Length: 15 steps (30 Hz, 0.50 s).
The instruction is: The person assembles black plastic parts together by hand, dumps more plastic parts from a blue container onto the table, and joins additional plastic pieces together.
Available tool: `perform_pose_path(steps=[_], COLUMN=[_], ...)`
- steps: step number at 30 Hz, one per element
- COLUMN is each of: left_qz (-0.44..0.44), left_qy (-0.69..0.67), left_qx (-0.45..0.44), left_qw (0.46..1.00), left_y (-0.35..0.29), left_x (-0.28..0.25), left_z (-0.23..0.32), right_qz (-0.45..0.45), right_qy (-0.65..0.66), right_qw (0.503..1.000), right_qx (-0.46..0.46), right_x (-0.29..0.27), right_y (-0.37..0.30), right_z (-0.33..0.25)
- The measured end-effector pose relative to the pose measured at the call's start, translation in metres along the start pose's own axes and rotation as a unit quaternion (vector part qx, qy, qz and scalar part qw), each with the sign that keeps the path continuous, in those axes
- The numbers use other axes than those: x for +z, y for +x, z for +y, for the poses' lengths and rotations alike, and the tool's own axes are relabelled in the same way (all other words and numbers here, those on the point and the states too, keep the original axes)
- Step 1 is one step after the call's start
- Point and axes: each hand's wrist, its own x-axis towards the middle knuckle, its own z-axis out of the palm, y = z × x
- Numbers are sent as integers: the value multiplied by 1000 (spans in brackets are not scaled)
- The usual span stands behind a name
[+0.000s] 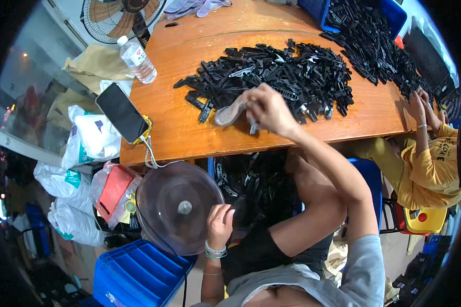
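Over the near edge of a spread pile of black plastic parts (287, 77), my right hand (269, 110) is closed in a pinch. A greyish curved strip (230, 113), smeared by motion, sticks out from its fingers; its kind is unclear. A small dark part hangs below the same fingers. My left hand (219, 225), with bracelets at the wrist, is held low in front of the table. Its fingers are curled beside the rim of a clear round plastic object (182, 233) with a silvery disc in its middle. Whatever the left fingers hold, if anything, is hidden.
On the wooden table (174, 138) are a phone (122, 112) with a cable and a water bottle (137, 59). More black parts spill from a blue bin (312, 13). Another blue bin (138, 279) stands lower left. A person in yellow (430, 163) works at right.
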Motion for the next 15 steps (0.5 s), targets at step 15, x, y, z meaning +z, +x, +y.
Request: perform_pose_path(steps=[15], left_qz=[5], left_qy=[-11], left_qx=[-44], left_qw=[999], left_y=[-9], left_x=[-8], left_z=[-9], right_qz=[-2], right_qy=[180], right_qw=[982], right_qx=[-51], right_x=[52], right_y=[99], right_z=[-66])
